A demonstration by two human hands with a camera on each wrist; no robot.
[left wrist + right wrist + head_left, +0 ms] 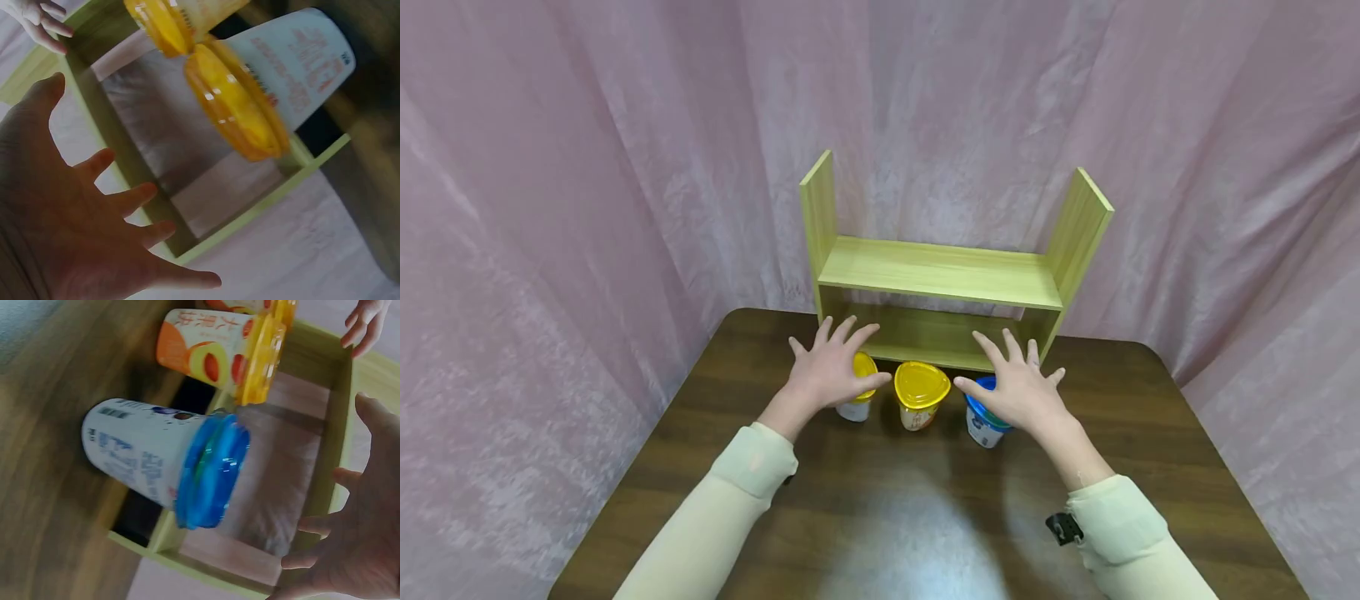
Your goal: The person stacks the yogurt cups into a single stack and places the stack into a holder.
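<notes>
Both hands splayed, grasping nothing: left hand (829,367) over the left yellow-lidded cup (859,390), right hand (1018,387) over the blue-lidded cup (983,421); wooden shelf (940,275) unfilled, all three cups unmoved on the table (700,417).

Two yellow-lidded cups (859,387) (921,396), one blue-lidded cup (981,421), one shelf (940,275), two hands (831,367) (1018,387).

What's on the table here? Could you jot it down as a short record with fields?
Table: dark wood table
Shelf: light green wooden shelf, both levels bare
Cups: three lidded cups in a row before it: left yellow-lidded cup, middle yellow-lidded cup, blue-lidded cup
Left hand: open, fingers spread above the left cup
Right hand: open, spread above the blue-lidded cup
</notes>
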